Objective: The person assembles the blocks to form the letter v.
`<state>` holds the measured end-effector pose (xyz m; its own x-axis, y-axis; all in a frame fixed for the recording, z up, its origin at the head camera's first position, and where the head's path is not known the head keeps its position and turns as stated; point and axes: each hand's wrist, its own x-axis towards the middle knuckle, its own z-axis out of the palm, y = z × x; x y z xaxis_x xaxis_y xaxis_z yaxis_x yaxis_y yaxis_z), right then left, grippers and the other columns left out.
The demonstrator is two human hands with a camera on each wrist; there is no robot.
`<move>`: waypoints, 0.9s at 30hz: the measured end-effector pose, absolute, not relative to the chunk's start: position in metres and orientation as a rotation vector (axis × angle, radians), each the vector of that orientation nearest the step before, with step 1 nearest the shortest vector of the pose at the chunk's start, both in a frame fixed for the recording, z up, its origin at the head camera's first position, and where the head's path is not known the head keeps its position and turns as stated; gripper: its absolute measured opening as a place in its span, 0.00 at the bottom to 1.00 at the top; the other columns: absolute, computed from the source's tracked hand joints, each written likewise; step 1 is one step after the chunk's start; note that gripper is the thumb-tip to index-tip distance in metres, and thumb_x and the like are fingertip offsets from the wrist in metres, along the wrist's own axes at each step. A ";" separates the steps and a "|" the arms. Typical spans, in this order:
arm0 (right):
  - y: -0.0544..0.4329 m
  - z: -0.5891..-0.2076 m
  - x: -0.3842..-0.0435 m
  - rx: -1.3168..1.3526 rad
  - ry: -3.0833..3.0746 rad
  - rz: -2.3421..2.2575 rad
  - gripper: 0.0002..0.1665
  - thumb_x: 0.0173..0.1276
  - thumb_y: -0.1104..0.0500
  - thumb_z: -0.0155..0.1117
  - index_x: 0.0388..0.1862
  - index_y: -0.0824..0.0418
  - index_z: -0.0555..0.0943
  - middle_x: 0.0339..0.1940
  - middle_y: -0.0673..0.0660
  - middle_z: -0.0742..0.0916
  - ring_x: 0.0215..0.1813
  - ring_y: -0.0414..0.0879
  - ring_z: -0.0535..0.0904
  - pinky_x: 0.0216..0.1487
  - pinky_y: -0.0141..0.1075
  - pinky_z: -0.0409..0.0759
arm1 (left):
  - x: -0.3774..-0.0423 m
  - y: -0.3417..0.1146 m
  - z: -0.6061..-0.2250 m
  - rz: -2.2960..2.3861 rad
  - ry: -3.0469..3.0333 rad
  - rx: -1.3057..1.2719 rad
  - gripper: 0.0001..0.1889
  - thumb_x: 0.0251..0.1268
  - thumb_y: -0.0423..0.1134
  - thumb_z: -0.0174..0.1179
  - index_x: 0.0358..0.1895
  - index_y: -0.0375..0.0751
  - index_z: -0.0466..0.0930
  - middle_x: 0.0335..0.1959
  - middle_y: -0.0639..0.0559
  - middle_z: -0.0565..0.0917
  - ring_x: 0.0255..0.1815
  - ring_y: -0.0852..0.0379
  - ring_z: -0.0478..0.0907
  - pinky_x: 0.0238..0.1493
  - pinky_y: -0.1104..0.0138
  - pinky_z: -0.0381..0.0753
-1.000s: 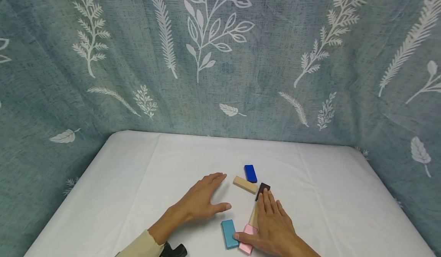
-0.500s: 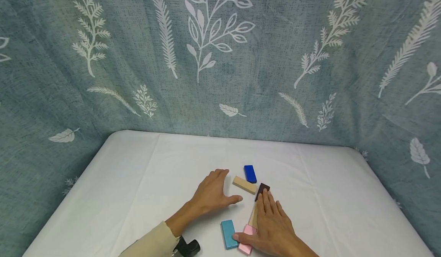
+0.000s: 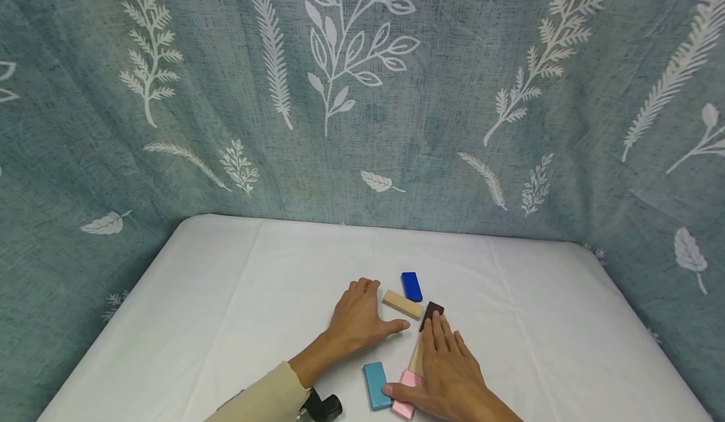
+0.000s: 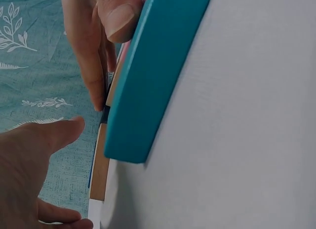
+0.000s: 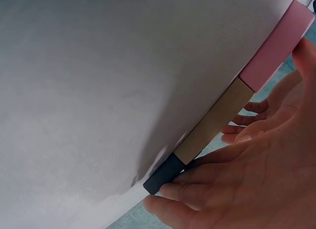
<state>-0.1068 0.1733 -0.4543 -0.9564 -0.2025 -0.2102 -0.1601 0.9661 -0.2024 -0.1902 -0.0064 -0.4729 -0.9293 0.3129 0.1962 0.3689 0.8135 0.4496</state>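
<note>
My right hand (image 3: 453,372) lies with straight fingers along a row of small blocks. Its fingertips rest on a dark block (image 3: 432,311), and its thumb reaches over a pink block (image 3: 403,409) to the edge of a teal block (image 3: 374,384). Between dark and pink, a wooden block (image 3: 416,356) shows partly from under the palm; in the right wrist view these three stand end to end. My left hand (image 3: 360,318), fingers extended and thumb spread, is left of a second wooden block (image 3: 402,304), holding nothing. Behind that sits a blue block (image 3: 411,287).
White cloth covers the table (image 3: 272,271). A blue-green curtain (image 3: 442,120) with white leaf prints hangs behind it and at both sides. A black device (image 3: 324,407) is strapped at the left wrist, beside the beige sleeve (image 3: 272,394).
My left hand has moved right and slightly away from me, nearer the second wooden block, its thumb now closer to the row. The right hand and the blocks have hardly moved.
</note>
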 end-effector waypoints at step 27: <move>0.173 -0.456 -0.106 -0.268 2.888 -0.288 0.87 0.42 0.07 0.51 0.78 0.76 0.53 0.80 0.74 0.54 0.81 0.65 0.48 0.75 0.62 0.50 | -0.185 0.017 -0.471 -0.499 -2.877 -0.470 0.44 0.48 0.73 0.69 0.50 0.33 0.80 0.41 0.45 0.79 0.43 0.51 0.74 0.47 0.60 0.76</move>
<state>-0.1064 0.1732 -0.4563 -0.9578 -0.2022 -0.2045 -0.1578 0.9640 -0.2142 -0.1852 0.0174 -0.4712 -0.9331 0.2756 0.2308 0.3373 0.8934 0.2967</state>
